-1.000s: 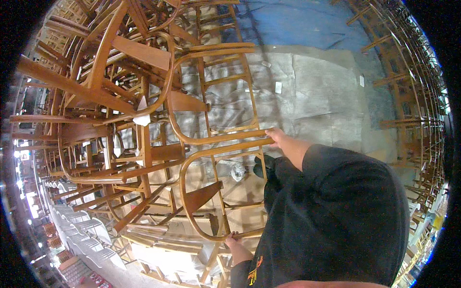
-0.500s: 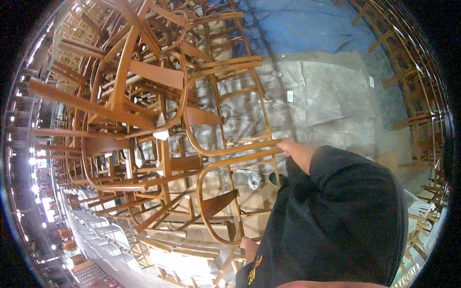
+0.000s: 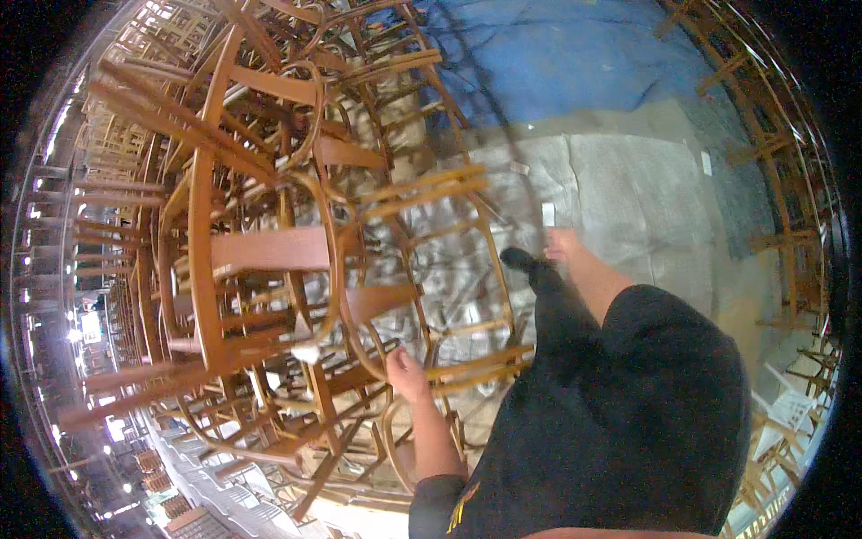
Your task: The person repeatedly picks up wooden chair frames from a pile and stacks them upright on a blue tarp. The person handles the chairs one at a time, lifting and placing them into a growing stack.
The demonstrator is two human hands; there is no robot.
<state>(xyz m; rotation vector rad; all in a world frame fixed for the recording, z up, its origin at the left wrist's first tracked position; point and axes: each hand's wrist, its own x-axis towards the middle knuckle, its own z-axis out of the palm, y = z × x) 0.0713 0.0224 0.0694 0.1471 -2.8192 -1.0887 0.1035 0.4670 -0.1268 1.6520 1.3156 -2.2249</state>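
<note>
Spreading across the left side, a tangled stack of wooden chairs (image 3: 274, 250) stands beside creased grey floor sheeting (image 3: 637, 180), and at the stack's inner edge is the bentwood chair frame (image 3: 382, 303) whose curved rail the left hand (image 3: 410, 375) meets, though blur makes its grip impossible to tell. The right hand (image 3: 558, 244) is apart from that frame, near a dark shoe (image 3: 519, 259) and a white paper slip (image 3: 549, 214), its grip likewise unclear. Pulling on one frame could snag interlocked legs and topple neighbours toward the shoe.
</note>
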